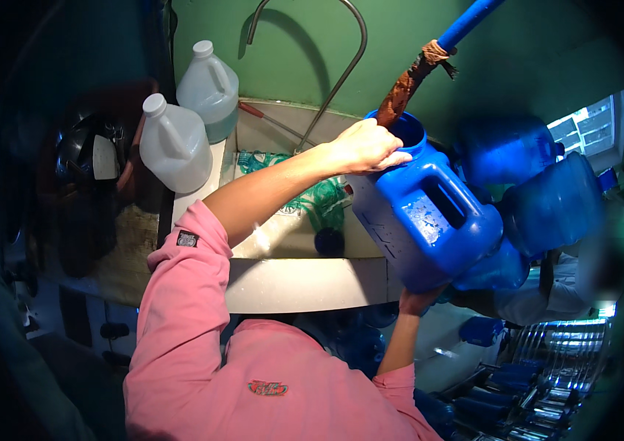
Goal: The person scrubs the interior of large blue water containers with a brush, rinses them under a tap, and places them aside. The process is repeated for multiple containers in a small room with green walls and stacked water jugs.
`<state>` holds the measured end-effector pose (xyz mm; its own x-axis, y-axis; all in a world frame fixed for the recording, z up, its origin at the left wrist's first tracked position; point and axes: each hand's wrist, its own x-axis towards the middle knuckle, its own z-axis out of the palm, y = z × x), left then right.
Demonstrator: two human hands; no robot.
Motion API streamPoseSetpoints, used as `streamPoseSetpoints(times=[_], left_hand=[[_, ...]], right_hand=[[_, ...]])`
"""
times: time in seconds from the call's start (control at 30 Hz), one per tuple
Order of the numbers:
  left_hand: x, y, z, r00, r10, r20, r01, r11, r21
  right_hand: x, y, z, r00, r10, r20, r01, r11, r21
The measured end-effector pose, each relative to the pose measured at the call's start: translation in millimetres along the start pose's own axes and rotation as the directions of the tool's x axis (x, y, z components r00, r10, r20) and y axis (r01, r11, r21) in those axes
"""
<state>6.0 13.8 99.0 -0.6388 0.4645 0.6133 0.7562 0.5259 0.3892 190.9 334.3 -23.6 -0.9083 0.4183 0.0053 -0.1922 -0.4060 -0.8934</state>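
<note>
Blue jug (426,228): tilted at the sink's (305,283) right, wrapped pole (404,92) at its mouth
Left hand (371,147): fingers curled over the rim
Right hand (418,300): beneath the base, fingers' state can't be told

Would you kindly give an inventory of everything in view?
Boxy wide-mouthed plastic jug: one, blue, in both hands
Slender wrapped pipe: one, blue and brown, at its mouth
Round capped plastic jugs: two, translucent white, left of sink
Curved metal faucet: one, grey, behind sink
Glossy sink: one, white, centre
Plastic-looking items: count unclear, green, in sink
Thin rod: one, red-handled, sink's back
Round plastic bottles: at least three, blue, right
Round tub: one, reddish-brown, far left
Window: one, bright, upper right
Co-worker: one, white clothing, right
Shirt: one, pink, bottom
Left hand: one, bare, jug's mouth
Right hand: one, bare, jug's base
</note>
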Motion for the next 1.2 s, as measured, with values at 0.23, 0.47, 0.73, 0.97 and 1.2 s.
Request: streamPoseSetpoints(times=[0.23, 0.47, 0.73, 0.97, 1.2], left_hand=[[1.8, 4.6, -0.5, 0.999, -0.029, 0.014, 0.03, 0.998, -0.061], [-62.3, -15.9, 71.0, 0.784, -0.301, -0.542, 0.328, 0.943, -0.05], [-210.6, -59.3, 195.5, 0.194, -0.881, 0.432, -0.091, -0.455, -0.886], [-223.9, -34.6, 215.5, 0.246, -0.773, 0.585, -0.125, -0.624, -0.772], [-237.9, -26.0, 212.6, 0.268, -0.765, 0.585, -0.049, -0.617, -0.785]], right_hand=[[-1.8, -11.1, -1.5, 0.997, -0.048, 0.053, 0.048, 0.999, 0.005], [-14.3, -19.5, 19.7, 0.998, -0.057, -0.025, 0.053, 0.99, -0.134], [-47.1, -42.9, 156.8, 0.842, -0.24, 0.484, 0.528, 0.558, -0.641], [-70.5, -52.8, 259.8, 0.501, -0.176, 0.848, 0.857, 0.238, -0.457], [-94.5, -32.0, 286.8, 0.489, -0.137, 0.862, 0.865, 0.202, -0.459]])
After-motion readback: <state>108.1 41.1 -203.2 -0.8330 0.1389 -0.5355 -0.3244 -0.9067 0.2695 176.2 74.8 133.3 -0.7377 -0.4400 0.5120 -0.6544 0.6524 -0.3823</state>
